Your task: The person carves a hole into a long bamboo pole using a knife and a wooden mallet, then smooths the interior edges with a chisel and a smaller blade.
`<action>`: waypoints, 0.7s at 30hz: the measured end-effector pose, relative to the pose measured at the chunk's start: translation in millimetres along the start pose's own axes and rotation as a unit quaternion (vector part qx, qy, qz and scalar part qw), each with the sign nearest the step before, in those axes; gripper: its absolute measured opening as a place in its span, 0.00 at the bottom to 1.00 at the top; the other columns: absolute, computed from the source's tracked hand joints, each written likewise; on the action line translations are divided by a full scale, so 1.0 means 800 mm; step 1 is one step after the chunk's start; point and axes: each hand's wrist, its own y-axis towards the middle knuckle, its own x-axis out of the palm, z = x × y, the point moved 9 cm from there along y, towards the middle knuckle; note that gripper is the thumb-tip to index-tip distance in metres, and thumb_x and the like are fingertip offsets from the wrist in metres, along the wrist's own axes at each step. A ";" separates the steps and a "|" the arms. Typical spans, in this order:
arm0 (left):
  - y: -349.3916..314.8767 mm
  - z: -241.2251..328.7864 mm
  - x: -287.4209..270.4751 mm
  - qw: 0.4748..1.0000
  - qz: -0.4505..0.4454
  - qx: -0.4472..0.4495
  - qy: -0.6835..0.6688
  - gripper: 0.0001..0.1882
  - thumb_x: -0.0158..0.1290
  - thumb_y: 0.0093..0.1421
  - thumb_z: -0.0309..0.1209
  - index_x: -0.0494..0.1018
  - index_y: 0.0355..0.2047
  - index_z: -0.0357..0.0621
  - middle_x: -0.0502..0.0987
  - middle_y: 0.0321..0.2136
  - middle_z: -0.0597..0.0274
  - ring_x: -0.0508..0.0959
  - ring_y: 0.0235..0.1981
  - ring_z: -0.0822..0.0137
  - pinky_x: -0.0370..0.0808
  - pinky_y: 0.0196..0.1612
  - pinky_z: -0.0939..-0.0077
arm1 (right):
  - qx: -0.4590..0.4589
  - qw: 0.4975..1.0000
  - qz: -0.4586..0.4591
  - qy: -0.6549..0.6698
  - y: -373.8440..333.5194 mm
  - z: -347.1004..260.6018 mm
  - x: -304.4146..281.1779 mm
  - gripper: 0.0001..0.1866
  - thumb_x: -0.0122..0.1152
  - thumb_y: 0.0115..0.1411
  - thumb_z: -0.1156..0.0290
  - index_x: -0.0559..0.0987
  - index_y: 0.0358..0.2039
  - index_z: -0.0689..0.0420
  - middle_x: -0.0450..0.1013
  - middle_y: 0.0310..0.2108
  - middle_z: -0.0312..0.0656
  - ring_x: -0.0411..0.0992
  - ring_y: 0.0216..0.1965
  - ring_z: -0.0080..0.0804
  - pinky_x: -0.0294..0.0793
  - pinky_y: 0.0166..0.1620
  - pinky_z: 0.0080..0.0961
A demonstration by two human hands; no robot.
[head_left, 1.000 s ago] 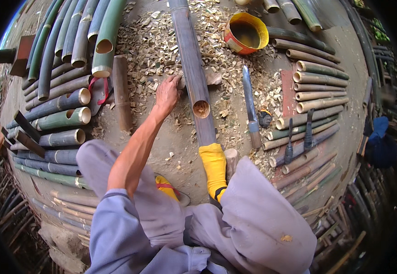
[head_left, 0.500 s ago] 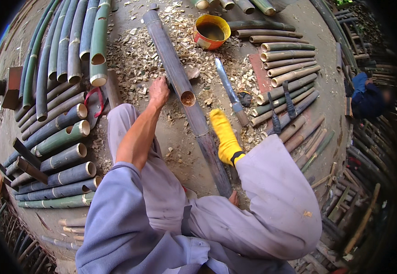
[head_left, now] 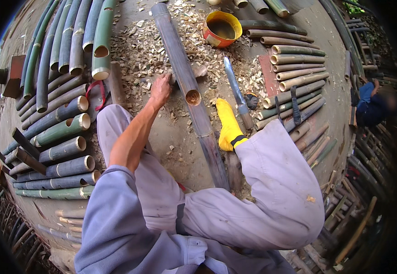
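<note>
Change since earlier: the view has swung back level; the left hand (head_left: 160,90) stays at the left side of the bamboo pole (head_left: 175,50), and the pole's cut end still points toward the person.
Head view, left hand: reaching forward, fingers curled against the pole just beyond its open end (head_left: 193,97); whether it grips the pole or only steadies it, I cannot tell.
Head view, right hand: not in sight.
Pole: lies on the ground, running from the far middle toward the person, its near end resting on a second, darker pole (head_left: 210,148) that carries on between the legs.
Foot: a yellow boot (head_left: 228,125) sits just right of the darker pole.
Blade: a long knife (head_left: 237,93) lies flat on the ground right of the pole, untouched.
Bucket: an orange bucket (head_left: 221,28) stands at the far right of the pole.
Done, by the look of it: pale shavings (head_left: 139,50) litter the ground around the pole, and cut lengths lie sorted, green ones on the left (head_left: 63,128), thinner ones on the right (head_left: 296,68).
Left, as a judgement: this pole is whole and in hand, with the knife down.
</note>
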 end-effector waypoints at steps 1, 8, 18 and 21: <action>0.001 -0.001 0.000 1.000 -0.006 0.000 -0.002 0.19 0.51 0.48 0.19 0.70 0.44 0.38 0.75 0.39 0.44 0.75 0.42 0.43 0.74 0.44 0.55 | 0.002 1.000 -0.001 -0.008 -0.009 0.005 0.002 0.35 0.66 0.48 0.68 0.64 0.55 0.62 0.69 0.48 0.59 0.68 0.50 0.55 0.66 0.53 0.43; -0.002 -0.001 -0.003 0.999 -0.052 -0.006 0.009 0.22 0.58 0.47 0.22 0.69 0.45 0.36 0.73 0.39 0.43 0.74 0.42 0.44 0.73 0.46 0.57 | 0.022 0.998 0.008 -0.050 -0.039 0.026 0.012 0.37 0.67 0.46 0.68 0.63 0.56 0.62 0.69 0.48 0.60 0.69 0.50 0.55 0.68 0.52 0.44; 0.017 0.008 0.020 0.991 -0.124 0.039 0.035 0.19 0.52 0.52 0.24 0.71 0.46 0.39 0.74 0.40 0.45 0.75 0.42 0.44 0.72 0.45 0.56 | -0.054 0.992 0.067 0.092 0.165 -0.119 -0.027 0.44 0.70 0.44 0.66 0.58 0.59 0.63 0.64 0.54 0.61 0.63 0.55 0.59 0.63 0.57 0.45; 0.019 -0.008 0.016 0.996 -0.090 -0.012 0.015 0.20 0.50 0.51 0.21 0.72 0.47 0.40 0.75 0.41 0.45 0.75 0.42 0.44 0.73 0.45 0.57 | -0.181 0.973 0.132 0.061 0.157 -0.138 -0.031 0.42 0.69 0.47 0.65 0.59 0.60 0.63 0.64 0.54 0.61 0.62 0.55 0.59 0.62 0.57 0.44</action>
